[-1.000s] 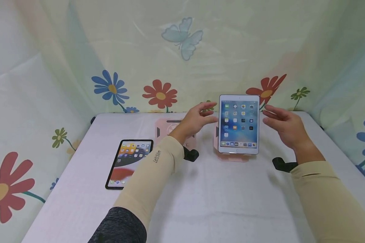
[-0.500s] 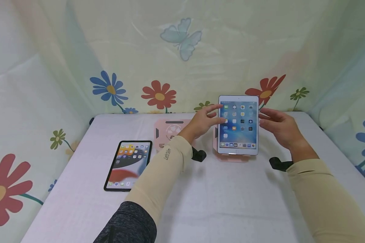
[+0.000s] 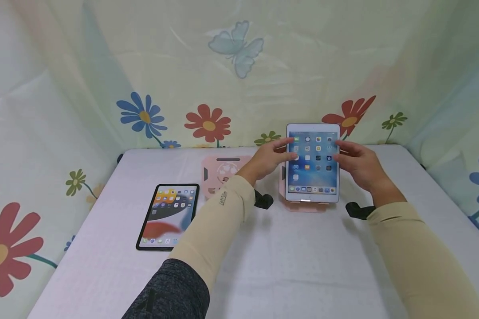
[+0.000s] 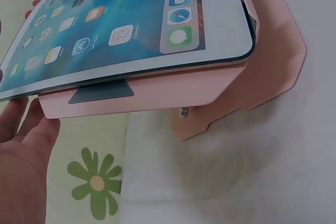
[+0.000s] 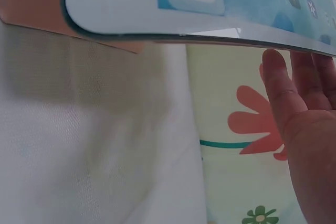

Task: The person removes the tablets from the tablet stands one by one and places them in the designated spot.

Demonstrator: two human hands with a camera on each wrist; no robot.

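Observation:
A white-framed tablet (image 3: 313,164) leans upright on a pink tablet stand (image 4: 184,90), its screen lit with app icons. My left hand (image 3: 265,161) holds the tablet's left edge, fingertips lapping over the screen side in the head view; the left wrist view has its fingers reaching around the tablet and the stand's back plate. On the opposite edge, my right hand (image 3: 361,165) grips with thumb and fingertips at the upper side. In the right wrist view its fingers go partly behind the tablet's edge. Most of the stand is hidden behind the tablet.
A black-framed tablet (image 3: 168,217) lies face up on the white-covered table (image 3: 295,274) at left, partly under my left forearm. Behind that arm a second pink stand (image 3: 219,170) lies flat. A flower-printed curtain (image 3: 175,57) borders the table's back and sides.
My left hand has moved right onto the tablet's left edge. My right hand has come left from beside the tablet to its right edge. The tablet has stayed on its stand.

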